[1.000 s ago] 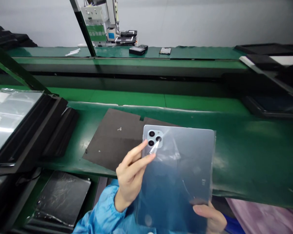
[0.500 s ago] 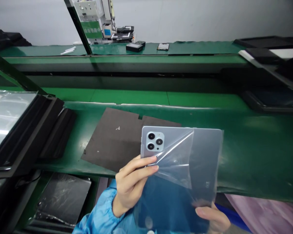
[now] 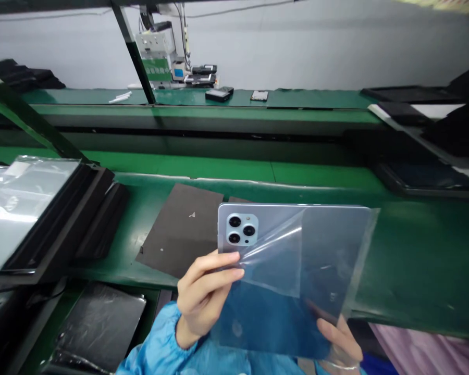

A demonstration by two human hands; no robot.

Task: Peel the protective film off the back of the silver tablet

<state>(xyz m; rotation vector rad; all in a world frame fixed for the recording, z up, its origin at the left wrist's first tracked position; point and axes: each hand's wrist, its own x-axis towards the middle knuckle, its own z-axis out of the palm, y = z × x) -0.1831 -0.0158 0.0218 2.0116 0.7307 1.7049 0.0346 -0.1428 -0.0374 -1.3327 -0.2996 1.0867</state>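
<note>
Left hand (image 3: 203, 299) pinches peeled corner of clear protective film (image 3: 281, 260), thumb and fingers closed on it, just below camera cluster. Silver-blue slab-shaped tablet (image 3: 336, 234) held upright above green bench (image 3: 414, 260), back facing viewer. Right hand (image 3: 338, 341) cradles lower right edge (grip partly hidden). Film's unpeeled part lies right of pinch.

A long green workbench (image 3: 406, 260) carries a flat dark grey foam sheet (image 3: 180, 234) at its middle and stacked black trays (image 3: 82, 219) at left.
</note>
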